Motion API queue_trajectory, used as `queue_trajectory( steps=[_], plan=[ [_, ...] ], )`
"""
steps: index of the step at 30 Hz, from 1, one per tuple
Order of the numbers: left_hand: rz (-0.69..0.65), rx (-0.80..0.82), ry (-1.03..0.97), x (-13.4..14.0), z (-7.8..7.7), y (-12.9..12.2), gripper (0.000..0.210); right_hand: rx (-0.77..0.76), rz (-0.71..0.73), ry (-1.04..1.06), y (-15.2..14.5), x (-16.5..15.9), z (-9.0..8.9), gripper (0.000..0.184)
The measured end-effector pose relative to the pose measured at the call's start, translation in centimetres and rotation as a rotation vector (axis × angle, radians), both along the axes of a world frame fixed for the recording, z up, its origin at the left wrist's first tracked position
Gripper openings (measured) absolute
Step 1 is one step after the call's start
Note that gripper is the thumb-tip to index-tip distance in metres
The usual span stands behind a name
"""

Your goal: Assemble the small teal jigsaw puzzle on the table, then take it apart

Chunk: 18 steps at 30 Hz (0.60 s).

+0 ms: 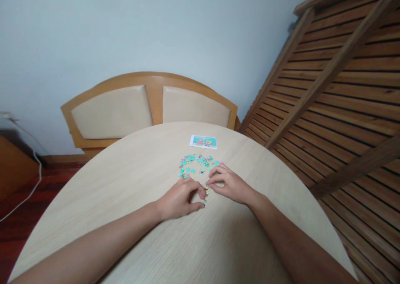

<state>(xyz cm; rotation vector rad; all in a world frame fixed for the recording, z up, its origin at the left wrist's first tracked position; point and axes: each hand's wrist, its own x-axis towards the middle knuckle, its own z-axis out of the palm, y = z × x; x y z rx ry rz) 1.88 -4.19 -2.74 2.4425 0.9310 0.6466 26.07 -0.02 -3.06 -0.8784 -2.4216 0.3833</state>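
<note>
The left hand (180, 198) is curling around a short line of puzzle pieces (206, 191), touching it; the right hand (230, 185) is pinching just beside it. Whether either is gripping a piece, I can't tell. Uneven pressing could be splitting the line; a straying knuckle could be scattering the loose pieces (203, 160) lying beyond both hands. Farther out, the picture card (204, 142) is showing no readable writing.

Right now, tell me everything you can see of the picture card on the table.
The picture card is a thin, paper-looking rectangle, white-edged, its turquoise print showing pink and yellow figures; finer details blur. It lies flat, face up, slightly skewed on the tabletop, beyond and apart from the puzzle pieces.
</note>
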Motion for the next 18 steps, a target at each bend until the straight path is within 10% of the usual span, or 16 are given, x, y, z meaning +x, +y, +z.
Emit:
queue_trajectory(
  steps=[18],
  plan=[
    [0.147, -0.048, -0.063, 0.9, -0.3, -1.1, 0.02, 0.009, 0.005, 0.009, -0.1, -0.1, -0.1, 0.011]
  ],
)
